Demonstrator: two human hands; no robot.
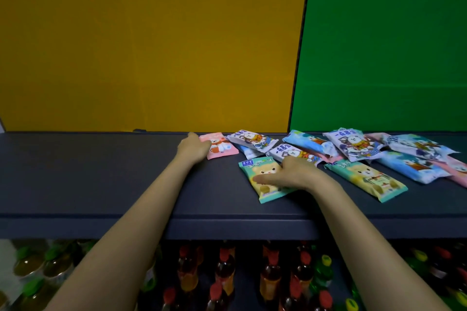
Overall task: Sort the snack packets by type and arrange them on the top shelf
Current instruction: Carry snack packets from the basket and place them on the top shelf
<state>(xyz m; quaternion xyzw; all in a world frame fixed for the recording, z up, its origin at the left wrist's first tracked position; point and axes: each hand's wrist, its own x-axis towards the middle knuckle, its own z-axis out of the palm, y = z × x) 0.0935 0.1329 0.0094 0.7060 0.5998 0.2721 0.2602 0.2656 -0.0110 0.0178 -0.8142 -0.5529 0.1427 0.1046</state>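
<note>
The dark blue flat top shelf is carrying a scattered pile of printed plastic snack packets on its right half. The right hand is pressing flat, released fingers onto a green bear-print packet near the front. The left hand is touching a pink packet at the rear; its grip cannot be determined.

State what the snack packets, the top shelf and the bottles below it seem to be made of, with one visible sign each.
Snack packets: likely thin plastic film, glossy; printed cartoons, sealed ends, wrinkles.
Top shelf: probably painted metal or coated board, matt dark blue; smooth, flat, no grain.
Bottles: seemingly clear plastic with coloured caps; liquid shows through, though blurred.
</note>
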